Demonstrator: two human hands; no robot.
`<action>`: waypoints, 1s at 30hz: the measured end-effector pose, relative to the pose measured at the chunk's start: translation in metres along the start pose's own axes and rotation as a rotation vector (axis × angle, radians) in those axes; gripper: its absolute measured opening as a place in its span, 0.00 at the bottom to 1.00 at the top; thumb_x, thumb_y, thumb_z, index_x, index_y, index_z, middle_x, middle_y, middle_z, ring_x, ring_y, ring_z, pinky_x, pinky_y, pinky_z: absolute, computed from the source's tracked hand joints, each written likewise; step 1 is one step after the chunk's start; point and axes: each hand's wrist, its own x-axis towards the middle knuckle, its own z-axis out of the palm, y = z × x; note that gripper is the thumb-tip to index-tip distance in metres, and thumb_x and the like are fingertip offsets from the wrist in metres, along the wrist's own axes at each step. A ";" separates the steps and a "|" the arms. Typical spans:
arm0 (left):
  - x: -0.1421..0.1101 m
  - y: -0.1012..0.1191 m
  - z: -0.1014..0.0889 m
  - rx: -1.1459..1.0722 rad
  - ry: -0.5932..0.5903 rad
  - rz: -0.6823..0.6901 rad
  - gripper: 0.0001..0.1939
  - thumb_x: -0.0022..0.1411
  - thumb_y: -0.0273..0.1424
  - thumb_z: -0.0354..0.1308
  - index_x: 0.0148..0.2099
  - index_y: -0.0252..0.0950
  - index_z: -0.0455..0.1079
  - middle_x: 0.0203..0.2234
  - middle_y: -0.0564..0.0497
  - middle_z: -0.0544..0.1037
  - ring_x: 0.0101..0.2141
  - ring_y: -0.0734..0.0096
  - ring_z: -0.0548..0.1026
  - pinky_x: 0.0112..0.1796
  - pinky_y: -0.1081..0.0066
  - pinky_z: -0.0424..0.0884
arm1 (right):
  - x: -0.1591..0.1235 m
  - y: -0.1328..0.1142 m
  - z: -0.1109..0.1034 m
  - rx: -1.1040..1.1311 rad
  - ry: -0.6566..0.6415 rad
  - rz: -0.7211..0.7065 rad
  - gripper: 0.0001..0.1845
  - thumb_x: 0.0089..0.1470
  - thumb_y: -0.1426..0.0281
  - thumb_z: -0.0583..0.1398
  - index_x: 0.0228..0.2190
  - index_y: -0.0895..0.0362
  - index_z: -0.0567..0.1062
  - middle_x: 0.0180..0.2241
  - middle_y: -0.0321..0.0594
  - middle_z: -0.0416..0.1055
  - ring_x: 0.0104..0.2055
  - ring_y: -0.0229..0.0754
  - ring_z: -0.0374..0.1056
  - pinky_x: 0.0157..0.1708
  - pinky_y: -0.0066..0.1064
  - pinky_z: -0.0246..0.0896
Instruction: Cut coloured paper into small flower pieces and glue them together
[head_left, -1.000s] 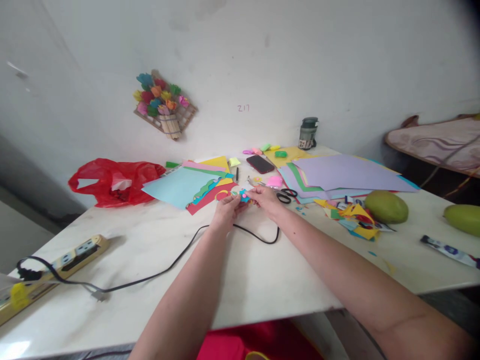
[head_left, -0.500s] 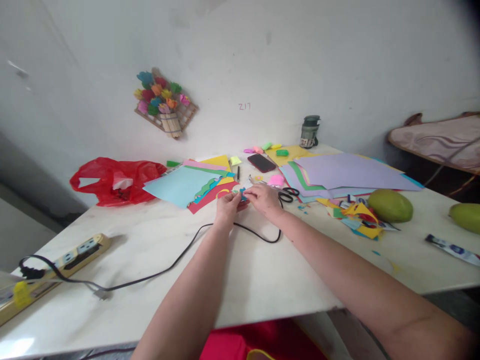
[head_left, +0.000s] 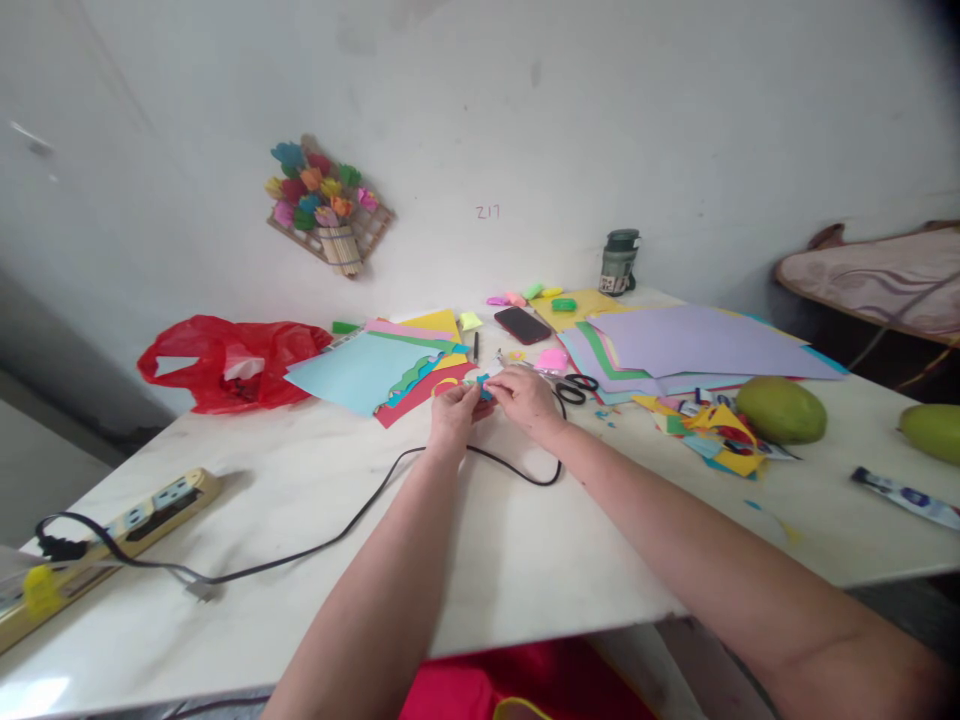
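Note:
Both my hands meet over the middle of the white table (head_left: 525, 560). My left hand (head_left: 452, 412) and my right hand (head_left: 525, 395) pinch a small blue paper piece (head_left: 484, 385) between their fingertips, just above the tabletop. The piece is mostly hidden by my fingers. Just beyond it lies a fan of coloured paper sheets (head_left: 375, 368). Black-handled scissors (head_left: 576, 387) lie right of my right hand. A black cable (head_left: 517, 470) loops under my wrists.
A red plastic bag (head_left: 225, 360) sits at the left, a power strip (head_left: 142, 515) at the near left. A dark phone (head_left: 520, 325), a purple paper stack (head_left: 697, 345), paper scraps (head_left: 712, 440), two green fruits (head_left: 780, 411), a jar (head_left: 619, 262).
My hands drew slightly closer together around the small blue piece; the view shifted a little. Nothing else on the table moved.

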 end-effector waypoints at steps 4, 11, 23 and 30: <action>-0.004 0.003 0.000 0.015 -0.025 0.011 0.17 0.44 0.40 0.68 0.29 0.29 0.73 0.23 0.47 0.77 0.27 0.68 0.77 0.34 0.70 0.74 | 0.001 0.006 0.001 0.133 0.115 0.216 0.08 0.50 0.70 0.59 0.32 0.58 0.77 0.34 0.43 0.74 0.29 0.39 0.66 0.33 0.32 0.62; -0.006 0.005 0.001 0.015 -0.076 -0.014 0.19 0.45 0.41 0.68 0.31 0.29 0.73 0.23 0.45 0.78 0.28 0.64 0.78 0.34 0.69 0.74 | 0.003 0.015 0.002 0.541 -0.002 0.477 0.16 0.44 0.57 0.60 0.20 0.59 0.74 0.19 0.35 0.68 0.25 0.40 0.64 0.28 0.31 0.58; -0.004 0.003 0.001 0.084 -0.059 0.009 0.18 0.43 0.41 0.68 0.26 0.31 0.71 0.21 0.47 0.77 0.24 0.68 0.76 0.30 0.70 0.73 | 0.003 0.001 -0.001 0.613 -0.012 0.560 0.13 0.39 0.60 0.61 0.16 0.57 0.70 0.16 0.32 0.64 0.22 0.35 0.58 0.25 0.28 0.54; -0.004 0.004 0.000 0.097 -0.058 0.014 0.18 0.43 0.42 0.67 0.27 0.31 0.72 0.21 0.47 0.77 0.22 0.68 0.75 0.28 0.70 0.72 | 0.001 -0.004 -0.002 0.709 -0.042 0.633 0.16 0.39 0.56 0.61 0.16 0.56 0.68 0.16 0.34 0.64 0.21 0.36 0.56 0.24 0.29 0.52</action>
